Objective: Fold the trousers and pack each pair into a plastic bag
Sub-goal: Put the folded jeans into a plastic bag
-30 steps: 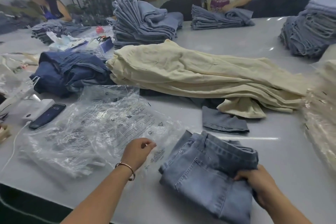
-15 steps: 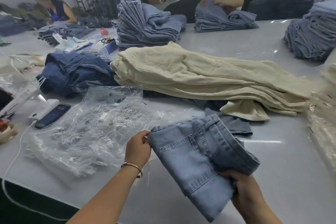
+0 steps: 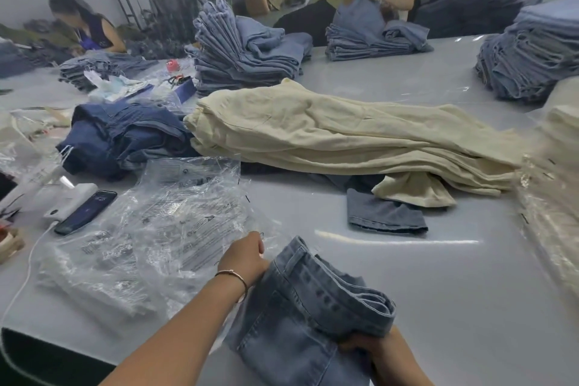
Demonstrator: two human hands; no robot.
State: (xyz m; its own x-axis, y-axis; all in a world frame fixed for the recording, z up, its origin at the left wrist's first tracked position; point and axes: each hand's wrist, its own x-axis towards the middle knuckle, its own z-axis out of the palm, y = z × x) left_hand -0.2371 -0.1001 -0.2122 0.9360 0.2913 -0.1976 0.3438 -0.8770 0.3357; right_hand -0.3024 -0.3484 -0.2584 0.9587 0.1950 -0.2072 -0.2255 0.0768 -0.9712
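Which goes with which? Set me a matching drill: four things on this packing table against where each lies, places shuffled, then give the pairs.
Things:
1. folded light-blue jeans
2. phone
3. cream trousers
4. dark-blue jeans

Places:
A. table's middle
B. gripped in right hand
C. left of the cream pile
D. left of the plastic bags

Pairs: 1-B, 2-D, 3-A, 4-C

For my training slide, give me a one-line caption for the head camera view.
Right hand grips folded light-blue jeans while left hand pinches a clear plastic bag open.
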